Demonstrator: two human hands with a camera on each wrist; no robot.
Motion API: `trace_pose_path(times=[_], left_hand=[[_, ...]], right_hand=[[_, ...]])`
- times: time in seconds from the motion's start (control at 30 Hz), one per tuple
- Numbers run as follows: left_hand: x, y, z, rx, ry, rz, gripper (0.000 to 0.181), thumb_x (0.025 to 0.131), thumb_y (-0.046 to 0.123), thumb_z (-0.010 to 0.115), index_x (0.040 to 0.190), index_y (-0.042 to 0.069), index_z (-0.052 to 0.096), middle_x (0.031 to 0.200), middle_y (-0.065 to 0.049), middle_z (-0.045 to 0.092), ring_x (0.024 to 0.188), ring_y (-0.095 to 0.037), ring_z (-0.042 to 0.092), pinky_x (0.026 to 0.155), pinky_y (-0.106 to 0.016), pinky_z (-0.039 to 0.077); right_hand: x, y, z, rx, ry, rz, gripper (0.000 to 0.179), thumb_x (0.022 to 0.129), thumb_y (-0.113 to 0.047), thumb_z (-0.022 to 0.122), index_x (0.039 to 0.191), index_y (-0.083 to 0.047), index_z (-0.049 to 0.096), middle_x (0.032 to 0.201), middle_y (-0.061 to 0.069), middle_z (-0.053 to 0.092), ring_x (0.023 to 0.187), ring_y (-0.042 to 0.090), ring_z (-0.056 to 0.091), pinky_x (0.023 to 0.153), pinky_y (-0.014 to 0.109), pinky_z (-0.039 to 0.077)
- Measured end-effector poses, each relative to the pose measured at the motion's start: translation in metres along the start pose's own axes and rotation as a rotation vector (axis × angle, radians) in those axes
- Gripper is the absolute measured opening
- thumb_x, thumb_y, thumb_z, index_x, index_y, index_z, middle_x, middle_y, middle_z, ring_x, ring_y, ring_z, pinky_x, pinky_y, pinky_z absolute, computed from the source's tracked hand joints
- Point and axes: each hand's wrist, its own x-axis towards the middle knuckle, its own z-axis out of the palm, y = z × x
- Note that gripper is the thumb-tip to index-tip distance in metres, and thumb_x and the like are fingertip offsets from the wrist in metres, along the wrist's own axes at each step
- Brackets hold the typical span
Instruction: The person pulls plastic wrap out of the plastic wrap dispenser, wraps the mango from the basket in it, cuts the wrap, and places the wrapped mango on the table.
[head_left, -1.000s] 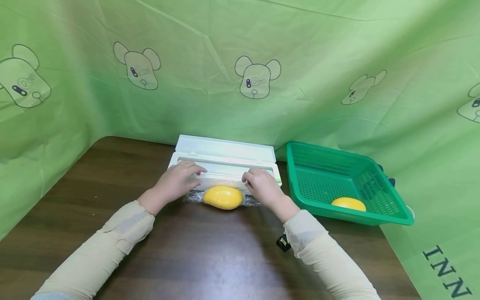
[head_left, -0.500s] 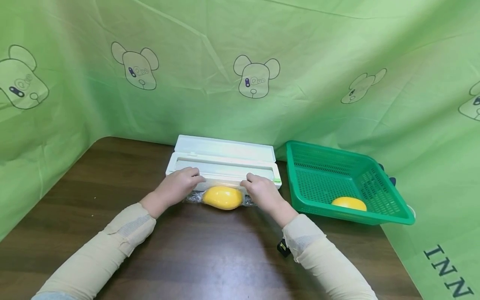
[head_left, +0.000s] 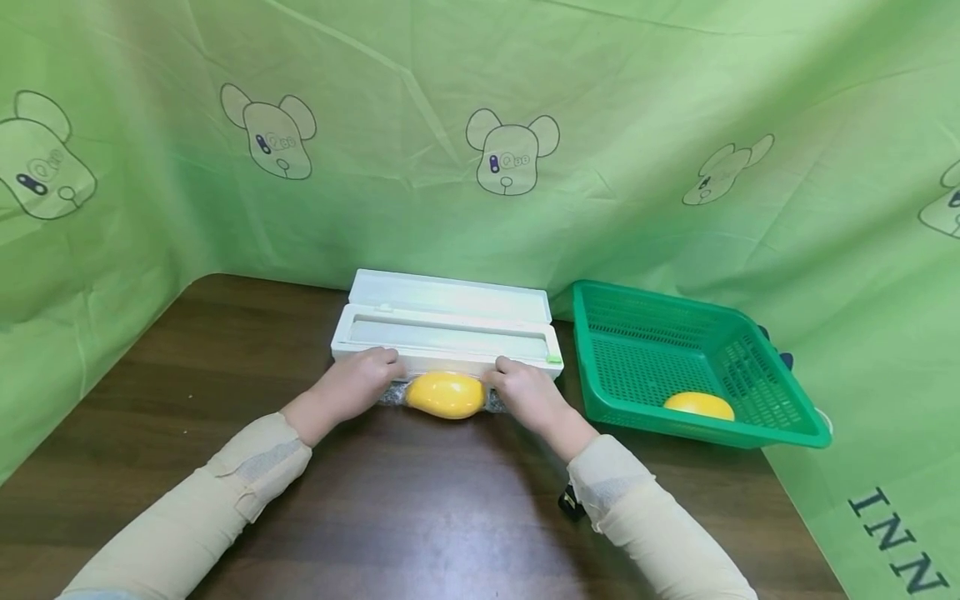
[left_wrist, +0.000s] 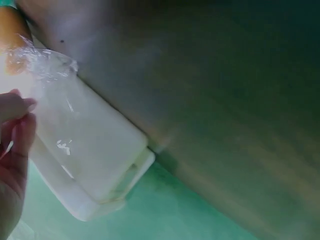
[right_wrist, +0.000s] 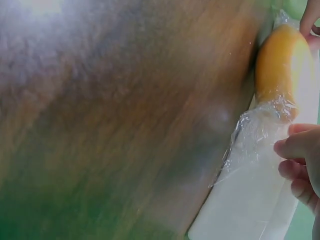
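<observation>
A yellow mango, wrapped in clear cling film, lies at the front side of a white cling film dispenser whose lid is up. At the mango's left, the left hand pinches the film between thumb and fingers. The right hand does the same at its right side. Film bunches out past both ends of the mango. In the right wrist view, the right fingertips are right beside the mango's near end. The left wrist view has the left thumb and finger together at the film.
A green plastic basket stands right of the dispenser, with a second mango inside. A small black object lies by the right sleeve. Green curtain encloses the brown table.
Both hands have come down and toward the person, from above the dispenser's front edge to either side of the mango, and their fingers have closed on the film. The mango has hardly moved.
</observation>
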Motion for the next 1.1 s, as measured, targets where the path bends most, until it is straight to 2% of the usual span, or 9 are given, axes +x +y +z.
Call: trace_pose_path(times=[0.2,0.3,0.47,0.6,0.67,0.7,0.83,0.97,1.1], left_hand=[[0.009,0.008,-0.006,-0.087,-0.191,-0.151,0.020,0.084,-0.011,0.071,0.083,0.008,0.075,0.074,0.000,0.060,0.067,-0.017,0.060,0.060,-0.034,0.052],[0.013,0.010,-0.007,-0.149,-0.268,-0.200,0.020,0.085,-0.010,0.070,0.080,0.009,0.075,0.071,0.002,0.060,0.065,-0.012,0.055,0.060,-0.032,0.051],[0.020,0.012,-0.011,-0.273,-0.394,-0.303,0.015,0.085,-0.006,0.067,0.081,0.006,0.075,0.070,0.003,0.059,0.062,-0.011,0.046,0.059,-0.028,0.046],[0.026,0.013,-0.015,-0.371,-0.510,-0.422,0.003,0.085,0.005,0.072,0.082,0.005,0.073,0.065,0.003,0.051,0.059,-0.011,0.042,0.058,-0.027,0.039],[0.029,0.014,-0.016,-0.406,-0.553,-0.466,0.013,0.083,0.011,0.078,0.077,0.006,0.068,0.063,0.003,0.045,0.058,-0.012,0.041,0.058,-0.027,0.035],[0.030,0.014,-0.016,-0.416,-0.568,-0.478,0.020,0.082,0.014,0.081,0.074,0.008,0.064,0.061,0.003,0.042,0.057,-0.012,0.040,0.057,-0.027,0.033],[0.035,0.016,-0.013,-0.418,-0.585,-0.502,0.035,0.075,0.017,0.091,0.070,0.010,0.057,0.062,0.003,0.046,0.058,-0.012,0.043,0.057,-0.027,0.035],[0.039,0.021,-0.009,-0.353,-0.598,-0.507,0.034,0.072,0.015,0.093,0.085,0.005,0.063,0.072,0.000,0.054,0.066,-0.016,0.048,0.065,-0.031,0.044],[0.040,0.029,-0.004,-0.256,-0.580,-0.460,0.040,0.072,0.013,0.094,0.096,0.002,0.064,0.082,-0.002,0.058,0.074,-0.019,0.050,0.074,-0.038,0.049]], right_hand=[[0.000,-0.007,-0.003,0.117,-0.044,0.150,0.019,0.084,0.004,0.077,0.100,-0.006,0.080,0.081,0.004,0.063,0.068,0.018,0.063,0.060,0.029,0.053],[0.000,-0.011,-0.003,0.180,-0.060,0.223,0.016,0.085,0.004,0.077,0.100,-0.003,0.080,0.087,0.007,0.069,0.075,0.020,0.067,0.065,0.031,0.056],[0.000,-0.015,-0.001,0.261,-0.043,0.280,0.016,0.084,0.008,0.073,0.097,0.000,0.079,0.095,0.011,0.074,0.085,0.023,0.070,0.072,0.036,0.058],[0.000,-0.019,0.001,0.348,-0.046,0.361,0.020,0.084,0.005,0.066,0.098,0.000,0.079,0.095,0.009,0.073,0.079,0.019,0.064,0.069,0.032,0.054],[0.000,-0.021,0.002,0.406,-0.052,0.426,0.019,0.086,0.000,0.065,0.099,-0.001,0.078,0.097,0.008,0.073,0.079,0.018,0.062,0.071,0.033,0.053],[0.000,-0.022,0.003,0.439,-0.057,0.461,0.018,0.088,-0.003,0.065,0.100,-0.001,0.078,0.097,0.007,0.073,0.081,0.018,0.064,0.073,0.033,0.054],[0.001,-0.027,0.009,0.564,-0.068,0.591,0.018,0.096,-0.013,0.065,0.105,-0.001,0.075,0.100,0.009,0.075,0.090,0.021,0.071,0.083,0.038,0.058],[0.001,-0.032,0.015,0.673,-0.089,0.696,0.028,0.100,-0.023,0.068,0.113,0.000,0.070,0.105,0.011,0.074,0.098,0.025,0.071,0.088,0.041,0.057],[0.000,-0.038,0.019,0.746,-0.109,0.760,0.038,0.100,-0.031,0.067,0.121,0.000,0.068,0.111,0.012,0.072,0.104,0.027,0.067,0.093,0.045,0.053]])
